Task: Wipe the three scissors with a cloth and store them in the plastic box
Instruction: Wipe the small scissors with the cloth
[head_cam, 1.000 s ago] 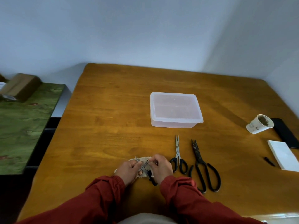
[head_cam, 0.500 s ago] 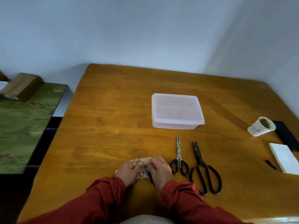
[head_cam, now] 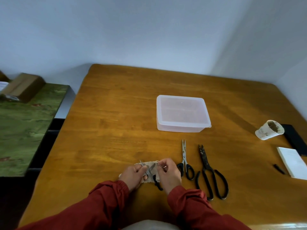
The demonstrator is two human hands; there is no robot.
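Near the table's front edge both hands work a small pair of scissors [head_cam: 152, 170], its blades spread open over a beige cloth [head_cam: 150, 164]. My left hand [head_cam: 133, 175] pinches one blade and my right hand [head_cam: 168, 174] pinches the other; a black handle sticks out below. To the right lie a medium pair of scissors [head_cam: 184, 159] and a large dark pair [head_cam: 210, 175], both flat with tips pointing away. The translucent plastic box [head_cam: 182, 113] with its lid on stands farther back.
A tipped paper cup [head_cam: 269, 130], a black flat object [head_cam: 294, 138], a white pad [head_cam: 292, 161] and a small black piece [head_cam: 279, 168] lie at the right. A green-topped side table [head_cam: 25, 127] with a cardboard box stands left of the wooden table [head_cam: 108, 130].
The hands have shifted slightly on the small scissors and the blades now stand wider apart over the cloth. The camera has drifted a little. The other scissors and the box have not moved.
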